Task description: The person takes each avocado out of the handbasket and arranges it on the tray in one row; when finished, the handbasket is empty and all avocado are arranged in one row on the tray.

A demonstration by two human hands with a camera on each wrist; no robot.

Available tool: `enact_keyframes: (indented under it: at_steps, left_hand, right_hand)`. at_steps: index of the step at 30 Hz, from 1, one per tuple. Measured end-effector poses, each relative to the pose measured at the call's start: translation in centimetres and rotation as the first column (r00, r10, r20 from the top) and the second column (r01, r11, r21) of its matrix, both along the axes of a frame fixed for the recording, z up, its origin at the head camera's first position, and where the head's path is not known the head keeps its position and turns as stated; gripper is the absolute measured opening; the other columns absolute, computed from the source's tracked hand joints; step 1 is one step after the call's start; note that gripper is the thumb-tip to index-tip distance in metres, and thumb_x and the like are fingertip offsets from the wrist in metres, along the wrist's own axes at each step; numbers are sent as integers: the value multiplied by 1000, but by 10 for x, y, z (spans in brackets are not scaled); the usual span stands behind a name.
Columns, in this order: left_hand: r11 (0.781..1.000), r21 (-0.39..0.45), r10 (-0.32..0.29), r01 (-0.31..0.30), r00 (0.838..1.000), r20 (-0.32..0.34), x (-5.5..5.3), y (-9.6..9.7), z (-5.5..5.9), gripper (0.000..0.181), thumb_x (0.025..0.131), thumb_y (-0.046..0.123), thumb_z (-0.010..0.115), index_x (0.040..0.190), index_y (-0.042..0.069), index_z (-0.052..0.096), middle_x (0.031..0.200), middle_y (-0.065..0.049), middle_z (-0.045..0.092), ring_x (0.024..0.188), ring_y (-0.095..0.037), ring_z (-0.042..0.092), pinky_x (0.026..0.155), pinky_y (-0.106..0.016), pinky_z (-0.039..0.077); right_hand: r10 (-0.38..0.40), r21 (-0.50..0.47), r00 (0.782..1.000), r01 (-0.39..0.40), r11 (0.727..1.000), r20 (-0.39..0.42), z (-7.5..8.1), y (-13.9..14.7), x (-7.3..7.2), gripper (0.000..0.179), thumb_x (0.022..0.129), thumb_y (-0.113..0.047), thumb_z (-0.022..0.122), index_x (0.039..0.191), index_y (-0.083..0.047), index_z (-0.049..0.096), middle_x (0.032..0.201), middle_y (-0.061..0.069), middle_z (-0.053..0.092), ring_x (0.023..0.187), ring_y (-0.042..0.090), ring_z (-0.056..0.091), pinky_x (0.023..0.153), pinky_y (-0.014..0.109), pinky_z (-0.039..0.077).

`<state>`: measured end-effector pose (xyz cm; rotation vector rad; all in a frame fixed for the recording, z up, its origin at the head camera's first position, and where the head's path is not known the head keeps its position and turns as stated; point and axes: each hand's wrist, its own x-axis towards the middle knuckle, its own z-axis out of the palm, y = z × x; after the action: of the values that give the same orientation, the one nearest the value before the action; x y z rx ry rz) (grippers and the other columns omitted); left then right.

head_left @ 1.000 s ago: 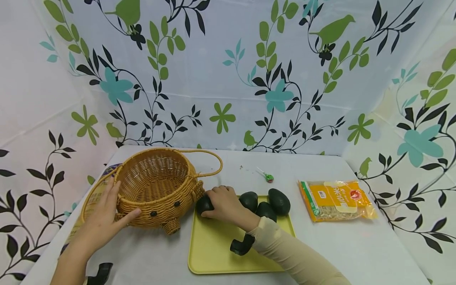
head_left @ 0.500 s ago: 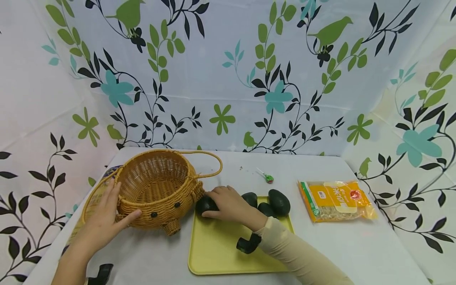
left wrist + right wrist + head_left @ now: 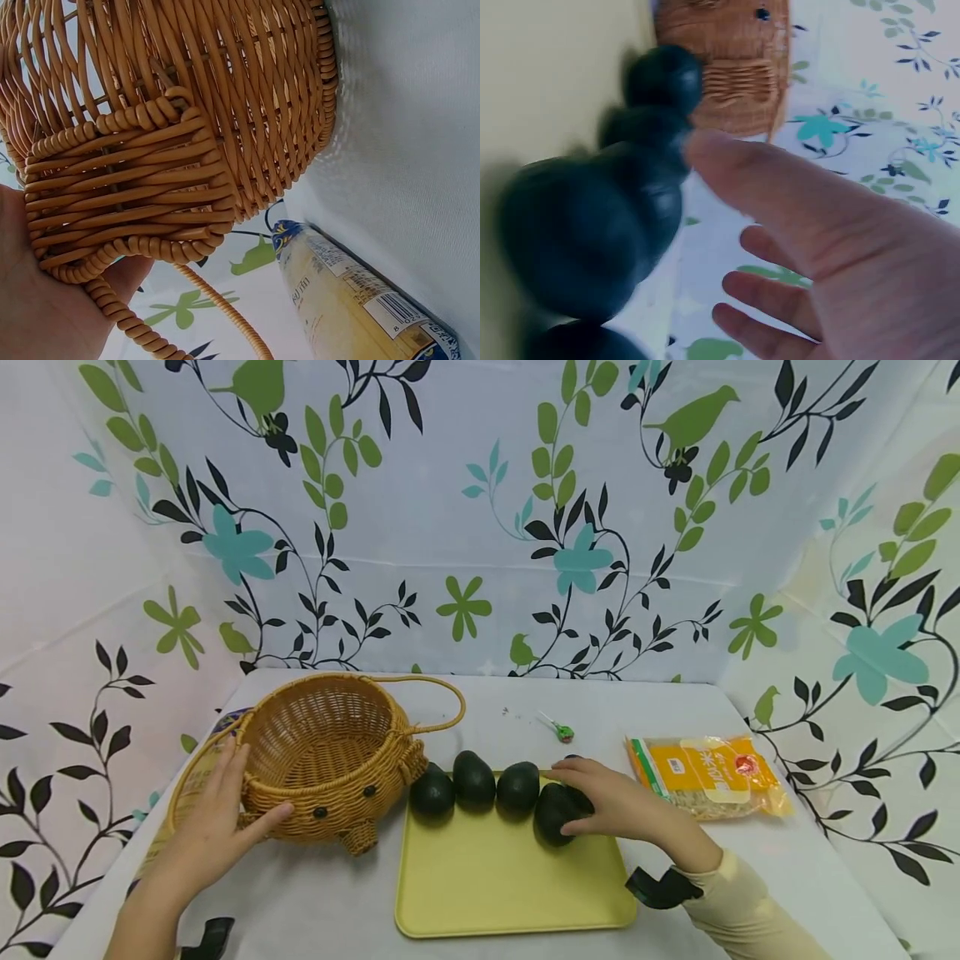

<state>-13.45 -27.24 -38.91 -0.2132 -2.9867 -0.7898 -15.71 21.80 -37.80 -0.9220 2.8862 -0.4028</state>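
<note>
A woven wicker basket [image 3: 322, 810] with an animal face and looped handles stands at the left. My left hand [image 3: 202, 835] rests against its left side, fingers straight along the weave and the thumb across its front; in the left wrist view the palm lies by a woven ear flap [image 3: 127, 187]. Dark avocados lie in a row along the back of a yellow tray [image 3: 510, 889], the leftmost avocado [image 3: 432, 793] close to the basket. My right hand [image 3: 622, 806] is at the row's right end, its fingers loosely spread over an avocado [image 3: 553, 816] and partly hiding another behind it.
An orange and yellow food bag [image 3: 705, 777] lies right of the tray. Behind the tray is a green-wrapped lollipop [image 3: 562, 732]. A yellow and blue packet [image 3: 352, 300] lies beside the basket. A patterned cloth [image 3: 465, 527] hangs behind the table.
My right hand has let go of the leftmost avocado and moved right to the row's other end, uncovering the avocados between. My left hand stays on the basket.
</note>
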Motion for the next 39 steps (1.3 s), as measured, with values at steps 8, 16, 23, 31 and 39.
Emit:
enact_keyframes:
  at_steps: [8,16,23,31,39]
  left_hand:
    - [1000,11,-7,7,999,-35,1,1,0,100,90,50,57,151,10,-11,156,-17,-22,140,-54,-4,93,-79,20]
    - [1000,12,-9,10,999,-52,0,1,-2,100,89,49,58,152,10,-9,157,-16,-20,141,-53,-2,93,-79,21]
    - [1000,-5,-2,2,999,-49,0,1,-1,100,89,50,58,152,10,-10,157,-15,-21,140,-53,-1,91,-79,23]
    - [1000,-2,-1,1,999,-43,-1,1,0,101,89,50,58,152,11,-10,157,-15,-21,140,-54,0,91,-79,23]
    - [1000,7,-2,2,999,-34,-1,0,1,101,89,50,58,151,11,-11,156,-16,-21,139,-55,0,91,-79,22]
  right_hand:
    - [76,103,992,-66,992,-99,-27,11,7,73,69,-34,82,132,-12,54,132,12,55,121,30,52,103,59,38]
    - [90,145,985,-68,987,-149,-36,9,-5,67,70,-35,81,130,-15,57,130,7,58,122,27,52,100,64,37]
    - [57,87,995,-50,995,-79,-39,16,-15,72,68,-35,82,132,-15,55,137,13,52,129,33,46,102,63,36]
    - [-25,7,999,25,1000,-34,-43,26,-23,78,66,-40,83,132,-11,54,145,22,40,137,46,29,104,61,38]
    - [-94,0,995,94,996,-45,-46,28,-19,74,69,-37,82,130,-7,55,141,20,44,132,42,38,104,55,41]
